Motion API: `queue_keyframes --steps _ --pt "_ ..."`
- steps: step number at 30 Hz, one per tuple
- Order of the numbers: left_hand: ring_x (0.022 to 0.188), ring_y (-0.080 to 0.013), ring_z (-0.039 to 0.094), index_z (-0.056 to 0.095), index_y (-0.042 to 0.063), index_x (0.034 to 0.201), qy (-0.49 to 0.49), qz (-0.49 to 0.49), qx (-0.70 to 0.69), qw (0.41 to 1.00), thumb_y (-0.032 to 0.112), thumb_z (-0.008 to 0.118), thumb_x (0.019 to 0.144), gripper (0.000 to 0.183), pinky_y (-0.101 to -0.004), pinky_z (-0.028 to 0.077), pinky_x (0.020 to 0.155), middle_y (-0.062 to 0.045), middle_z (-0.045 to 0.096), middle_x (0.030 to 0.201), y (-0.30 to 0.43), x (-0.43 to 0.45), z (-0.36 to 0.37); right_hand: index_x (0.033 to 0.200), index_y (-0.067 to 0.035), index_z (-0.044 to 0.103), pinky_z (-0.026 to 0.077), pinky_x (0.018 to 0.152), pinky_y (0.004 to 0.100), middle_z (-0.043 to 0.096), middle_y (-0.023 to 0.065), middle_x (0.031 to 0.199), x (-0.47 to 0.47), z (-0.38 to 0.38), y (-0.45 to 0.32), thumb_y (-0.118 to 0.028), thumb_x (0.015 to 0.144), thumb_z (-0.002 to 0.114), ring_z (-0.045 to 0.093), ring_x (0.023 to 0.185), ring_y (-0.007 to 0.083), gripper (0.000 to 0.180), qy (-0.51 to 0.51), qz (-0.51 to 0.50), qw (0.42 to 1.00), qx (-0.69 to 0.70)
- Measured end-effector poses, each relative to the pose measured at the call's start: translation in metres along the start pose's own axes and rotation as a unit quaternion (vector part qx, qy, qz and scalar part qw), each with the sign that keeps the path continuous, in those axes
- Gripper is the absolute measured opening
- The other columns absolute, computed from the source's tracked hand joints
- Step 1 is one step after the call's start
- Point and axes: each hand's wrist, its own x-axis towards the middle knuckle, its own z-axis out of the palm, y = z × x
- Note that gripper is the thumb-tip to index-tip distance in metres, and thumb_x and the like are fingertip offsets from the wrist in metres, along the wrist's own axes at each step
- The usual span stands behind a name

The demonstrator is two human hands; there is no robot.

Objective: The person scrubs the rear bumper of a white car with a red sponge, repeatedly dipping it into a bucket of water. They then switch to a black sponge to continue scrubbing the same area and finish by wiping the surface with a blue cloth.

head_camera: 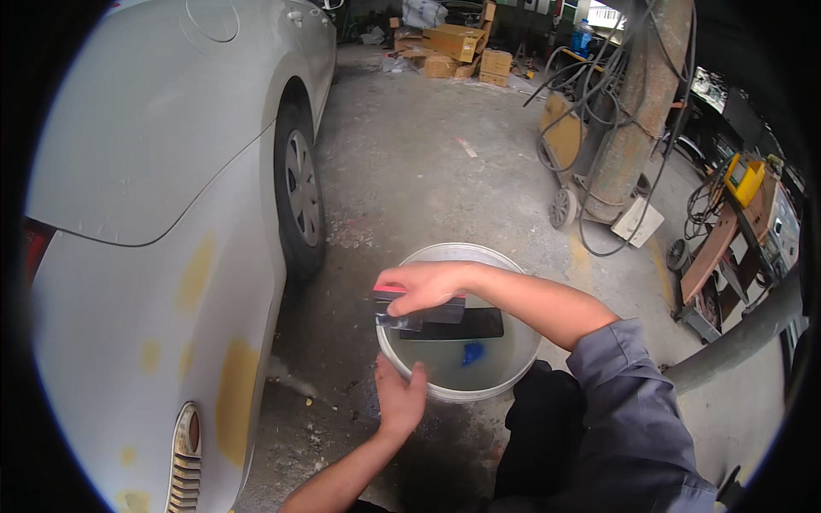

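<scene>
My right hand grips a dark block with a red upper edge, held over the white bucket. A shiny, wet-looking flap shows at the block's lower left. Just beyond the block, a flat black rectangular piece lies in the bucket's cloudy water. A small blue object shows in the water, blurred. My left hand is at the bucket's near left rim, thumb and fingers apart, with nothing held. Whether its fingertips press on the rim is hard to tell.
A silver car with yellowish filler patches stands on the left, its wheel beyond the bucket. Cables hang on a rusty post at right. Behind a wheeled cart are more cables. Cardboard boxes sit far back.
</scene>
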Motion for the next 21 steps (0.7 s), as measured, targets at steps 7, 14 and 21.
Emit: queue_keyframes --steps 7,14,21 --pt "0.108 -0.0553 0.068 0.056 -0.004 0.141 0.003 -0.074 0.19 0.979 0.012 0.063 0.095 0.049 -0.058 0.056 0.095 -0.037 0.072 0.109 0.027 0.07 0.01 0.142 -0.006 0.061 0.054 0.104 0.0415 0.072 0.0176 0.128 0.006 -0.011 0.112 -0.029 0.097 0.075 0.07 0.121 0.0305 0.052 -0.202 0.034 0.979 -0.017" --pt "0.106 -0.0474 0.073 0.067 0.005 0.142 -0.129 -0.106 0.342 0.925 0.006 0.066 0.094 0.048 -0.0542 0.058 0.094 -0.028 0.077 0.11 0.046 0.191 -0.04 0.145 -0.007 0.06 0.055 0.105 0.0455 0.073 0.0222 0.13 0.09 -0.003 0.127 -0.034 0.094 0.077 0.07 0.122 0.0386 0.06 -0.324 -0.109 0.939 -0.037" --pt "0.112 -0.0371 0.076 0.073 0.022 0.14 -0.171 -0.09 0.466 0.863 0.008 0.073 0.092 0.05 -0.0501 0.061 0.092 -0.01 0.082 0.118 0.048 0.255 -0.031 0.152 -0.005 0.055 0.051 0.11 0.0473 0.069 0.0262 0.14 0.145 0.068 0.092 -0.035 0.096 0.069 0.066 0.132 0.0405 0.065 -0.488 -0.255 0.821 -0.153"
